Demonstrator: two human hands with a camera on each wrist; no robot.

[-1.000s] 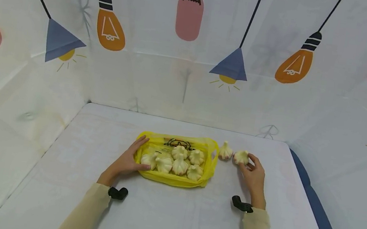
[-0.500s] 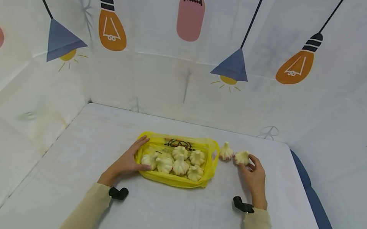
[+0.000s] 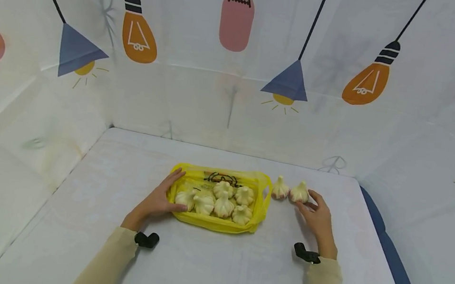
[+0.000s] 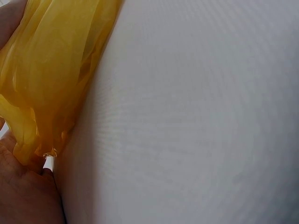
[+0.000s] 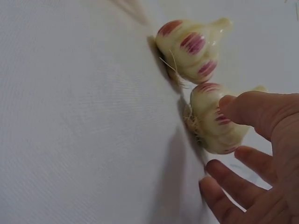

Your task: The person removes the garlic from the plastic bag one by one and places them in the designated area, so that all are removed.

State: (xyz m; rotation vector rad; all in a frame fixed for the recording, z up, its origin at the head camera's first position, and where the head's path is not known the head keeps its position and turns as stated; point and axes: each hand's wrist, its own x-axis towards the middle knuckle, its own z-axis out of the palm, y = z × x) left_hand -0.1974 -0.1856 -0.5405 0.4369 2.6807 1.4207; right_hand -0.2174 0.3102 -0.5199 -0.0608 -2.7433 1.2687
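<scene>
My left hand (image 3: 157,199) holds the left end of a yellow plastic bag (image 3: 212,225), thumb at the near side and fingers at the far corner. Several garlic bulbs (image 3: 223,205) sit inside the opened bag. To its right, a garlic bulb (image 3: 299,192) stands upright on the table between the thumb and index finger of my right hand (image 3: 318,217). In the right wrist view, the thumb (image 5: 233,106) lies against that bulb, the index fingertip is at its side, and the other fingers are spread. Another garlic bulb (image 3: 280,188) stands just left of it.
A white-covered table (image 3: 210,269) bears everything. Behind it hangs a white sheet (image 3: 190,98) printed with lamps and bulbs. Something dark blue and padded (image 3: 393,260) runs along the table's right edge.
The garlic bulb at my right hand has turned from tilted, with its top toward me, to upright. My right wrist has shifted slightly right. The left hand and bag stay put.
</scene>
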